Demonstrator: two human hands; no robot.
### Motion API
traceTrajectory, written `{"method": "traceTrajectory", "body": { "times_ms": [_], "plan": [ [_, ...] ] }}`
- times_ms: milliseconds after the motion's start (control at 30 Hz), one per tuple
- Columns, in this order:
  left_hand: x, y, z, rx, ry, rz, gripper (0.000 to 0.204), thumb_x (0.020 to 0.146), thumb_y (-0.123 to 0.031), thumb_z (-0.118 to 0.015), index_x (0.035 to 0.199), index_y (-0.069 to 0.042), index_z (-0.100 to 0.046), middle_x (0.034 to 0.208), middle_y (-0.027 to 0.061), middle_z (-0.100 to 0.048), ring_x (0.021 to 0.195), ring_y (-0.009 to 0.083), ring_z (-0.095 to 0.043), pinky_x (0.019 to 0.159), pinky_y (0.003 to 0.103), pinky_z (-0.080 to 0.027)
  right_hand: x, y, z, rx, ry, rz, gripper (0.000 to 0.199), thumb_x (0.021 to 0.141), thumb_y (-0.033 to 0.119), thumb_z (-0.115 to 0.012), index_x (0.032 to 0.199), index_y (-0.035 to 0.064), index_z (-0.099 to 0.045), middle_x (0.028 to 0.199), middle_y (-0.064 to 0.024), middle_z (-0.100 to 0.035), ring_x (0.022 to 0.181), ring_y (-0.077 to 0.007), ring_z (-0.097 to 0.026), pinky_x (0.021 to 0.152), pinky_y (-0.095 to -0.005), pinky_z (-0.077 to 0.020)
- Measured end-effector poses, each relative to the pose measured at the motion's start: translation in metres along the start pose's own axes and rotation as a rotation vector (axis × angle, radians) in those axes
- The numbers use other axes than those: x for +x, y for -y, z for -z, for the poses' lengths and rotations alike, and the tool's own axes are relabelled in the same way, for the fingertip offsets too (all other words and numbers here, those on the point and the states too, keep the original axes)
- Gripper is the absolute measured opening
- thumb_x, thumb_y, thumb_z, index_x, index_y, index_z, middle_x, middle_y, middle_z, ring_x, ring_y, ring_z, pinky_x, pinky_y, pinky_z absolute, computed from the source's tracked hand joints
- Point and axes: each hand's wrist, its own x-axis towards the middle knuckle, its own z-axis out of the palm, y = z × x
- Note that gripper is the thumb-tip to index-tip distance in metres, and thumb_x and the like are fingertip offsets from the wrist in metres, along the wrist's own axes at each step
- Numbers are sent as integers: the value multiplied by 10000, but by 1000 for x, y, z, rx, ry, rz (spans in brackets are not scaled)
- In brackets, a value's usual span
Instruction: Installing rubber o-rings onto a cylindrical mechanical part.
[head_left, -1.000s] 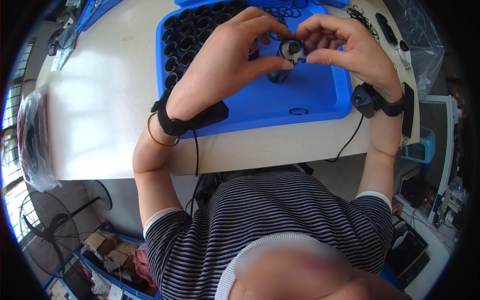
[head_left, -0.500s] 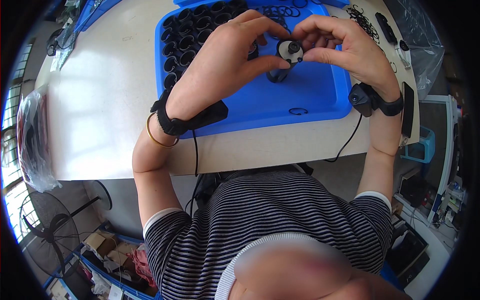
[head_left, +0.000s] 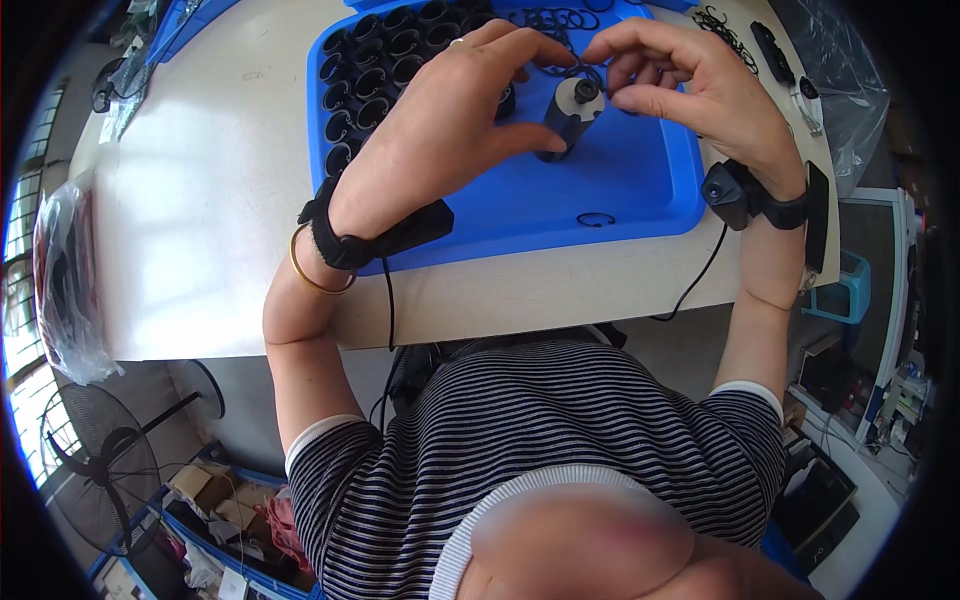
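Note:
A dark cylinder (head_left: 566,128) with a pale round top and a black centre piece stands on the blue tray (head_left: 640,215). A thin black ring (head_left: 579,72) shows at the far side of that top, between my index fingertips. My left hand (head_left: 455,105) arches over from the left, fingers apart, its thumb tip at the cylinder's lower side and its index tip by the ring. From the right comes my right hand (head_left: 695,90), index tip near the ring, thumb held apart from it beside the top and the other fingers curled. Neither hand shows a firm grip.
Several black cups (head_left: 372,82) stand in rows at the tray's left. One loose ring (head_left: 596,219) lies near its front edge, more rings (head_left: 560,19) at its back. On the table's right are a ring pile (head_left: 722,35) and a black tool (head_left: 772,52). Wrist cables cross the table edge.
My left thumb has slid down and left off the cylinder's top, and my right thumb has lifted away from its rim. The ring now shows behind the top. The tray has shifted very slightly.

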Motion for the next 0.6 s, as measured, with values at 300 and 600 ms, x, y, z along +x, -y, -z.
{"method": "traceTrajectory", "body": {
  "times_ms": [300,600],
  "plan": [
    [0,-4,4,-9,5,4,566,741,-109,-852,1269,-83,-648,1103,50,-627,1015,198,-623,881,305,-509,12,-12,23,15,-154,-131,259,878,68,-740,1105,-35,-666,921,-64,-706,841,-114,-654,764,-263,-523],
    [1,-9,10,-5,0,26,521,770,-124,-838,1255,-74,-656,1131,46,-643,1011,187,-625,878,298,-504,24,-72,15,-285,-136,179,271,807,185,-774,997,7,-695,844,-127,-708,791,-246,-690,710,-361,-525]
  ]
}}
